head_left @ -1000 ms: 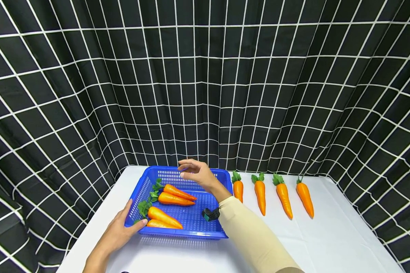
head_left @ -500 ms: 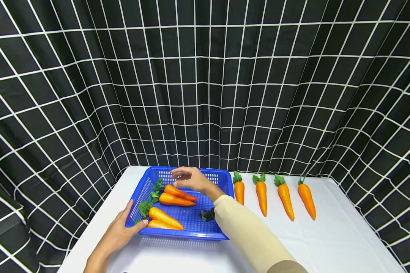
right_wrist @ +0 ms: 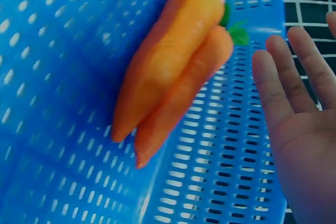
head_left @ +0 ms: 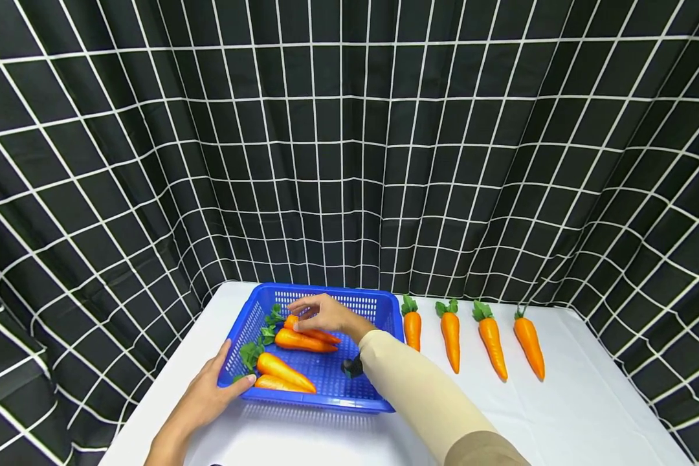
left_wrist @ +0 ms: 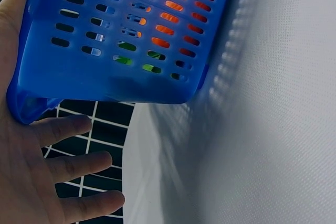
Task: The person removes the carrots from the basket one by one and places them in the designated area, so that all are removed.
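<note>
A blue perforated basket (head_left: 338, 401) holds orange carrots with green tops. My left hand (head_left: 206, 391) rests at its front left corner, thumb over the rim; the left wrist view shows the fingers straight and spread beyond the corner. Lightly bent, my right hand (head_left: 326, 315) reaches into the basket, its fingertips over the back carrot (head_left: 321, 336). A second carrot (head_left: 304, 341) lies just in front of that one. In the right wrist view, my right hand (right_wrist: 304, 119) is apart from the two carrots (right_wrist: 168, 51). Two more carrots (head_left: 282, 369) lie by the front wall.
On the white table (head_left: 582, 414), several carrots (head_left: 489, 346) stand in a spaced row right of the basket, tops toward the back. A black curtain (head_left: 349, 162) with a white grid encloses the back and sides. A dark device (head_left: 352, 367) sits at my right wrist.
My right hand has come down and slightly leftward from above the basket's back wall to the back carrots. The left hand has stayed on the corner; the head view has shifted slightly.
</note>
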A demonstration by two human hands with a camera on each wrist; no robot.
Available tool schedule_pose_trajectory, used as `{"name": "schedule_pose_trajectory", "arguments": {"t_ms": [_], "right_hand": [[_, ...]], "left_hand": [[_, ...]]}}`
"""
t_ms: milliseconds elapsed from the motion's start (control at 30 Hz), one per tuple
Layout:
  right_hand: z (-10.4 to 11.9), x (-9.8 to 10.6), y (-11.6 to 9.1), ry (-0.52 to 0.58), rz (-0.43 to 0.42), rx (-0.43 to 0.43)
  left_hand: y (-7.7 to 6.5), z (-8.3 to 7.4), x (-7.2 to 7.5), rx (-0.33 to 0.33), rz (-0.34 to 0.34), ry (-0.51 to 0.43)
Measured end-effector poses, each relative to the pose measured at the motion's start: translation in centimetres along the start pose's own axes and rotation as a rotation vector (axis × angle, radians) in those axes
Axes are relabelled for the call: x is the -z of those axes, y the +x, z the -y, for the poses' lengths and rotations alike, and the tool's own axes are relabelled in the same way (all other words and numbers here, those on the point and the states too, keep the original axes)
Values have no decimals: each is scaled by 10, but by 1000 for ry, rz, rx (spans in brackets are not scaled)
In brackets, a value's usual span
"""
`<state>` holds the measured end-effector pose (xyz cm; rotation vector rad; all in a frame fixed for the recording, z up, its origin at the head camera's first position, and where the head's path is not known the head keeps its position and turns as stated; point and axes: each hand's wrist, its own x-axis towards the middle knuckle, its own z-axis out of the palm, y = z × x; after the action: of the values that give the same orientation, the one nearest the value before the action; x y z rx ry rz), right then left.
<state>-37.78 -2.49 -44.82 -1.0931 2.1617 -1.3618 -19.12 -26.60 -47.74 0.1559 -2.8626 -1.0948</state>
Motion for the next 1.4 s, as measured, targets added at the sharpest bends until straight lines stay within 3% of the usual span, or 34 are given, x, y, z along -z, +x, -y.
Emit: {"name": "schedule_pose_trajectory", "arguments": {"t_ms": [467,733,1400], "right_hand": [[-19,-6,2,-90,67,-94],[-20,-11,3,-118,103,-107],[-28,-27,6,-342,201,-107]], "left_hand": [[-1,-1,-1,19,16,-9],[-1,-1,-1,12,5,-9],[-1,0,-2,16,-8,-28]]}}
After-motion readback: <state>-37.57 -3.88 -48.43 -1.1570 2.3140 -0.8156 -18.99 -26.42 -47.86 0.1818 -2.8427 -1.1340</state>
